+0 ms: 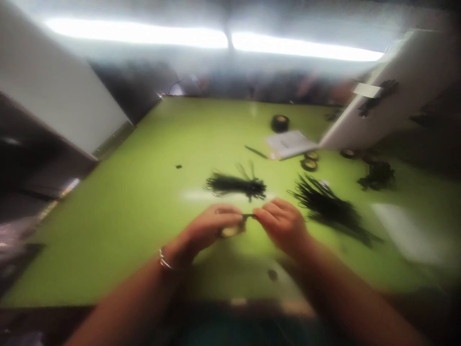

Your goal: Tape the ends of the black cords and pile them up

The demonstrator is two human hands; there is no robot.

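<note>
My left hand point(212, 223), with a bracelet point(163, 259) at its wrist, is closed around a roll of tape point(229, 232) whose pale yellow core shows below the fingers. A short dark strip point(249, 215), which looks like the tape's end, spans the small gap between my hands. Its other side is pinched by the thumb and fingers of my right hand point(283, 221). Just beyond both hands lies a bundle of thin black looped cords point(234, 185). A larger bundle of black cords point(331, 206) rests to the right of my right hand.
On the green table point(137, 216) lie an open notebook point(290, 144), a pen point(256, 152), a black roll point(280, 123), smaller tape rolls point(309, 164) and a black clump point(376, 175). White panels point(389, 96) stand at both sides; bright lamps point(144, 34) hang above.
</note>
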